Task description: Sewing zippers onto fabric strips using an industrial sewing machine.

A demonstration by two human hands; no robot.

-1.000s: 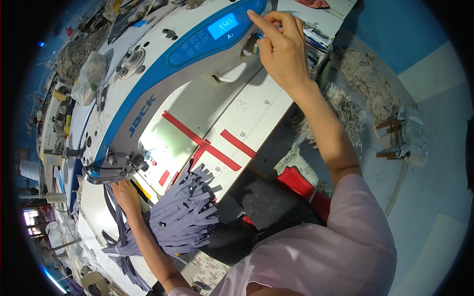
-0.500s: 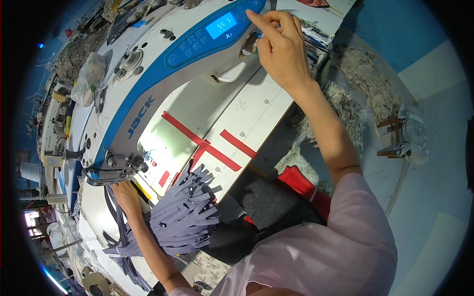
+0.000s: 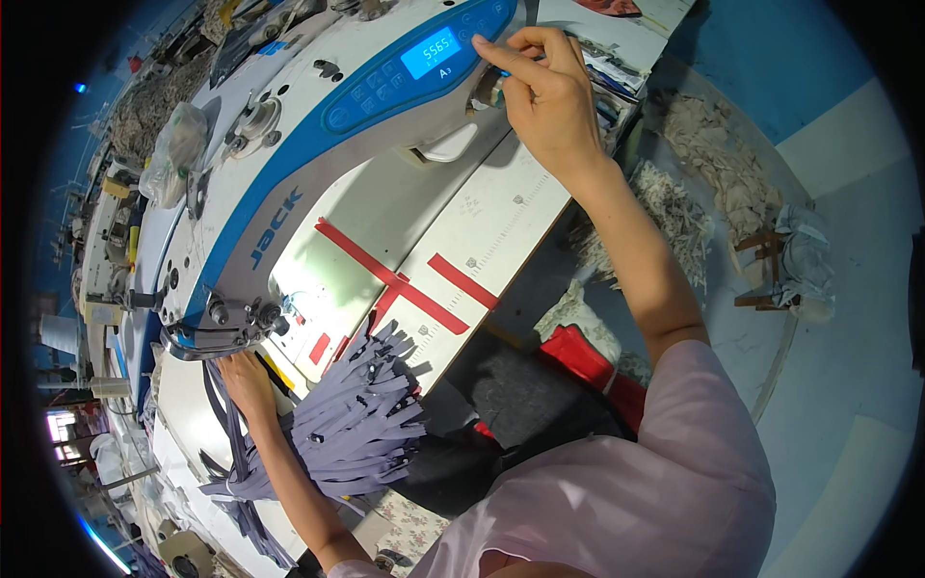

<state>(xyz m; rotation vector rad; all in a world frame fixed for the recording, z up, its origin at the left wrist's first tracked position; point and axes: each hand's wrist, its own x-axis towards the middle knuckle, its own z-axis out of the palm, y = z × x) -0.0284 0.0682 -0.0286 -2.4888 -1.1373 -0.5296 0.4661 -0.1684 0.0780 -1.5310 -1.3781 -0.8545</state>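
A white and blue sewing machine stretches across the left and top of the view. On its arm is a blue control panel with a lit display. My right hand is at the panel's right end, forefinger stretched to the buttons beside the display, other fingers bent, holding nothing. My left hand lies at the needle end beside dark grey fabric strips; its fingertips are hidden under the machine head. A large bundle of grey-purple fabric strips lies beside my left forearm.
Red tape marks the white machine table. Red cloth and black fabric lie below its edge. Heaps of scraps and a wooden stool are on the floor at right. A clear plastic bag rests behind the machine.
My right forefinger has shifted slightly left and down on the panel. The figures on the display have changed. My left hand and the strips stay where they were.
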